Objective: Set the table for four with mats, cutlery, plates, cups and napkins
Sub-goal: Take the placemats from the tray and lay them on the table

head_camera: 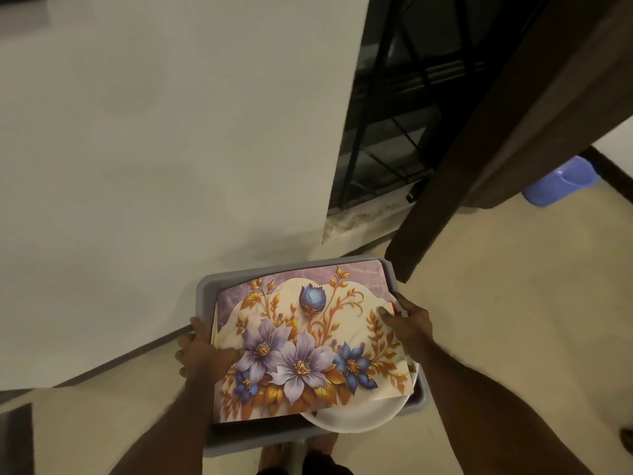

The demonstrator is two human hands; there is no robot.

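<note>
Two hands gripping grey tub: left hand (202,351) at left rim (205,286), right hand (407,320) pinching floral mats (308,337) at right edge; white plate (359,414) under near-right corner, liable to slide out on tilting.

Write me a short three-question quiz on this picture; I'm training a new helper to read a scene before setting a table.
1. True or false: the floral mat lies on top of the things in the grey tub.
2. Which round white item sticks out from under the mat's near right corner? A) cup B) plate C) napkin
3. Fill in: the blue bucket stands on the floor to the far ____.

Key
1. True; the left hand and right hand hold the tub's sides, thumbs pressing on the mat.
2. B, the plate.
3. Right.
</note>
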